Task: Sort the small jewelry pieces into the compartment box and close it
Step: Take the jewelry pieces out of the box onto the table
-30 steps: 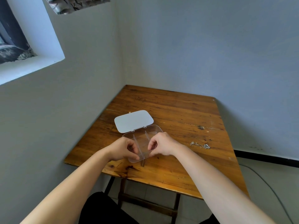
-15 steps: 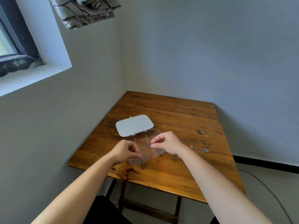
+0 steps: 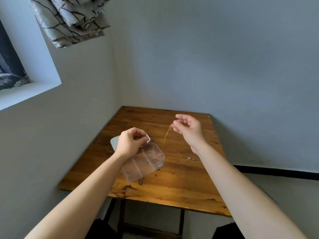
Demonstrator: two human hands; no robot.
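Head camera looks down on a brown wooden worktop (image 3: 181, 183) that stands in the corner of a room. Going from the left, the left hand (image 3: 130, 143) hovers above the far end of the clear plastic compartment box (image 3: 144, 163). Its fingers (image 3: 138, 135) are curled and pressed together, and they seem to pinch something small, but I cannot tell what it is. The pale lid (image 3: 114, 141) of the box lies open behind this hand, mostly hidden. Inside the box, thin clear dividers make several compartments, and a small red piece (image 3: 159, 154) rests in the compartment at the far right end.

More to the right, the right hand (image 3: 189, 129) is raised above the worktop. Its fingers pinch the top end of a thin gold chain (image 3: 167, 133), which hangs down freely beside the box and does not touch it. Near the right forearm, a small pile of silver jewelry pieces (image 3: 193, 159) lies on the wood, apart from the box.

I judge that the sorting step is in hand and mostly not done. The next move calls for bringing the chain over a free compartment and lowering it slowly, so that it coils inside and no link hangs over the wall.
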